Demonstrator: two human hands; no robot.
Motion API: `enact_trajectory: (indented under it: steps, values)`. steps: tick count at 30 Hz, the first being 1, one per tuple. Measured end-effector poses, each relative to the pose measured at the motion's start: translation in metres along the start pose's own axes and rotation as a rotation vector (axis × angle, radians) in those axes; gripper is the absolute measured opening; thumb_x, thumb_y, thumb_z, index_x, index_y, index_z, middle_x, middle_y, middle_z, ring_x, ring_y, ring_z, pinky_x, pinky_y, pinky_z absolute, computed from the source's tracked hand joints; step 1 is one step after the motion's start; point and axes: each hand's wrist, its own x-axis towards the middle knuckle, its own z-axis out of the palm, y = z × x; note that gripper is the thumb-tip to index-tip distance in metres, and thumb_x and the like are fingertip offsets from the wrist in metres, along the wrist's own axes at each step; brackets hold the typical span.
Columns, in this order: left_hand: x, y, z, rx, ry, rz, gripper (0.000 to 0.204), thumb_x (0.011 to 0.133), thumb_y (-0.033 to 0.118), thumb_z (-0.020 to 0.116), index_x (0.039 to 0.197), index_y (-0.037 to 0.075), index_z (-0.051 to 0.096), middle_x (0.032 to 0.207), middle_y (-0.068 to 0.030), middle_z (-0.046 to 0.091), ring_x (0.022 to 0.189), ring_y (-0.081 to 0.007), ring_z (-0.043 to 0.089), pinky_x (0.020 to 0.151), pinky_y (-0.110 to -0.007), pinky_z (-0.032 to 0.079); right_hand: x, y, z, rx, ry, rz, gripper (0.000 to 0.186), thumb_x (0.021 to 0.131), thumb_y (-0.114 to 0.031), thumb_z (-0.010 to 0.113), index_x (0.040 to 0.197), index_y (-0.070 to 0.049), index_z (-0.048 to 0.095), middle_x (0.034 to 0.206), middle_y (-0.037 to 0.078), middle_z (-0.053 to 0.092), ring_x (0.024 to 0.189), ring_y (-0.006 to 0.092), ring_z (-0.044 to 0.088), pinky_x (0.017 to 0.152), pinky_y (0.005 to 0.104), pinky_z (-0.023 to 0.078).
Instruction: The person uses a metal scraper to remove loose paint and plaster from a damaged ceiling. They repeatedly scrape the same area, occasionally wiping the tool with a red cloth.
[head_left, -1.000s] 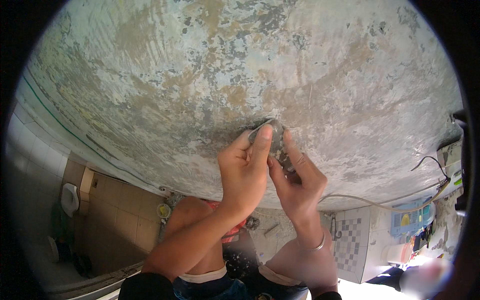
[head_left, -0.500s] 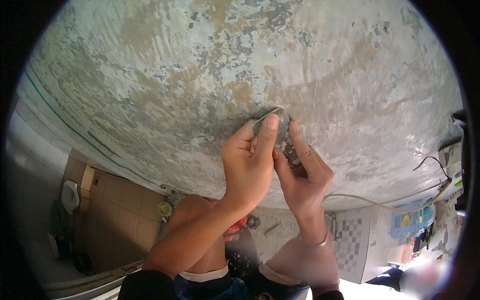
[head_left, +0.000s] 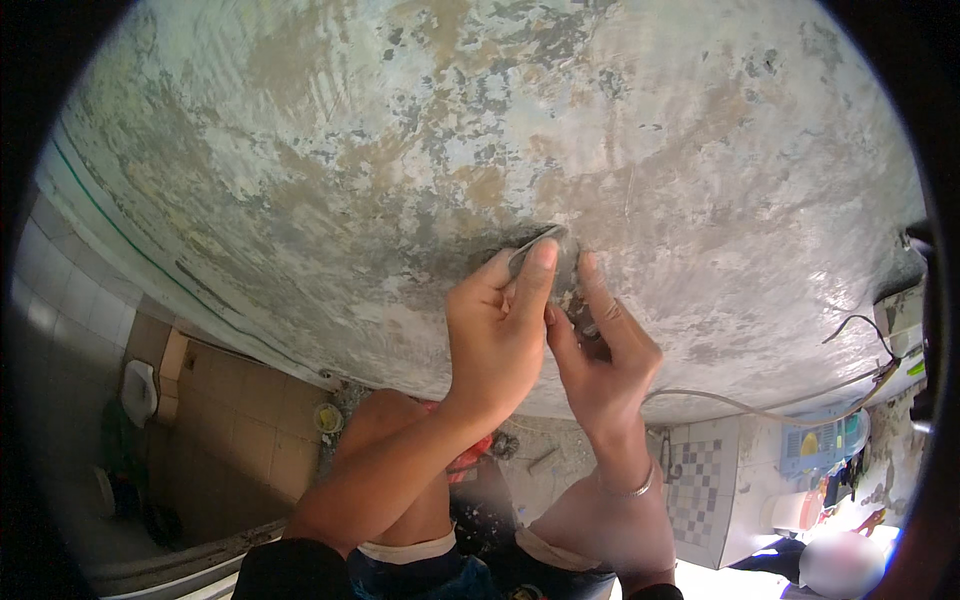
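A flat grey plate, small and speckled toward its lower end, is held in front of a patchy, worn wall, its upper edge against or very close to the surface; the exact contact is hard to tell. The left hand is closed on the plate's left side, gripping it with the thumb laid flat along the face and the other fingers bent at the left edge. The right hand grips the plate's lower right part, index finger stretched along the right edge and thumb at the lower end; its remaining fingers are partly hidden, so their hold cannot be told. A bracelet circles the right wrist, below the plate.

Bare knees show below the plate, with a red cloth-like thing between them. Below and left of the plate, a small tub with something yellow in it sits by brown floor tiles; farther left of the plate is a white basin. A green line runs along the wall, left of the plate. Below and right of the plate are a pale cable, a checkered tiled block and a blue basket.
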Motion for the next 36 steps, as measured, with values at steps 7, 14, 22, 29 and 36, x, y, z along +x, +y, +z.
enact_trajectory:
  steps: [7,14,22,29,36]
  values:
    - [-0.001,0.000,0.001,-0.025,0.013,-0.012,0.045,0.104,0.030,0.063,0.068,0.008,0.050,0.061,0.0096,0.041,0.058,0.0008,0.034,0.048,-0.022,0.028,0.000,-0.001,-0.001,0.008,0.014,-0.017,0.062,0.077,-0.001,0.084,0.136,-0.009,0.066,0.071,0.006,0.065,0.056,0.0076,0.053,0.050,0.0246,0.044]
    - [-0.005,-0.004,0.005,-0.012,0.025,-0.008,0.038,0.105,0.030,0.062,0.078,0.004,0.059,0.064,0.0097,0.044,0.060,0.0008,0.037,0.050,-0.021,0.030,-0.005,0.009,0.001,-0.007,0.008,-0.037,0.061,0.076,-0.004,0.086,0.134,-0.009,0.067,0.071,0.009,0.066,0.054,0.0130,0.058,0.050,0.0281,0.048]
    - [-0.007,-0.013,0.004,-0.054,0.008,-0.003,0.037,0.105,0.031,0.062,0.081,0.003,0.063,0.064,0.0092,0.045,0.062,0.0004,0.037,0.051,-0.022,0.029,-0.009,0.012,0.001,-0.016,0.017,-0.058,0.058,0.078,-0.004,0.084,0.133,-0.008,0.067,0.070,0.009,0.065,0.051,0.0143,0.056,0.049,0.0289,0.048]
    - [-0.010,-0.007,0.006,-0.021,0.019,0.016,0.042,0.104,0.033,0.063,0.073,0.006,0.055,0.062,0.0092,0.043,0.059,0.0002,0.035,0.049,-0.023,0.027,-0.010,0.007,-0.005,-0.013,0.004,-0.014,0.059,0.078,-0.005,0.085,0.135,-0.008,0.066,0.071,0.010,0.066,0.051,0.0129,0.056,0.049,0.0279,0.047]
    - [-0.007,-0.006,0.004,0.040,-0.015,-0.004,0.042,0.105,0.031,0.061,0.074,0.004,0.057,0.062,0.0090,0.042,0.059,0.0000,0.034,0.049,-0.023,0.028,-0.006,0.007,-0.004,0.008,0.002,0.010,0.058,0.078,-0.006,0.085,0.133,-0.008,0.067,0.072,0.009,0.068,0.052,0.0113,0.056,0.048,0.0274,0.046]
